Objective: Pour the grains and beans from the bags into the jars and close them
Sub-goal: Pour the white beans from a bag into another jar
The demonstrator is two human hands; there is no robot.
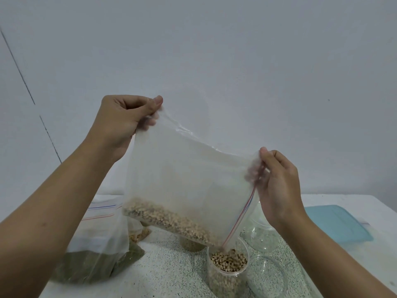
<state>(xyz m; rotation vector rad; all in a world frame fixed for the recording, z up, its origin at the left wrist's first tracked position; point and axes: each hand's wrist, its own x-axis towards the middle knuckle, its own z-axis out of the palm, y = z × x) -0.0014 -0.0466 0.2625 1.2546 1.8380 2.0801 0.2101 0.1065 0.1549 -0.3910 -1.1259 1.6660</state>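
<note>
A clear zip bag (189,179) hangs tilted above the table, with pale beans (171,220) gathered along its lower edge. My left hand (122,123) pinches the bag's raised corner at the upper left. My right hand (277,186) pinches the corner at the zip end on the right. The bag's lowest corner points into an open clear jar (227,269), which is filled with beans nearly to its rim. Behind the bag stands another jar (191,244) with dark contents, mostly hidden.
A bag of green grains (96,261) lies at the left, with other zip bags (101,211) behind it. Two empty clear jars (262,235) (266,278) stand right of the filled one. A light blue lid or tray (337,224) rests at the far right on the speckled table (167,269).
</note>
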